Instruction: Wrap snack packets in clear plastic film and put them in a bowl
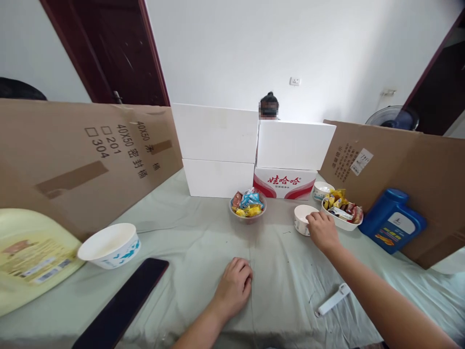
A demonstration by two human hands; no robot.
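My right hand (323, 230) grips the right side of the rim of a small white paper bowl (301, 224) on the cloth. Its fingertips reach over the bowl's edge. My left hand (235, 283) rests on the cloth near the middle, knuckles up, its fingers loosely curled together, and nothing shows in them. Ahead of it stands a bowl of wrapped snacks (249, 207) in blue, yellow and brown. Just beyond my right hand are a white dish of wrapped snacks (343, 211) and another small paper bowl (321, 189).
Left lie a yellow jug (32, 257), a white paper bowl (112, 247) and a dark phone (121, 305). A blue bottle (392, 220) and a white peeler-like tool (333, 300) are right. White boxes (218, 140) and cardboard panels (83, 150) wall the table; a person (269, 104) sits behind.
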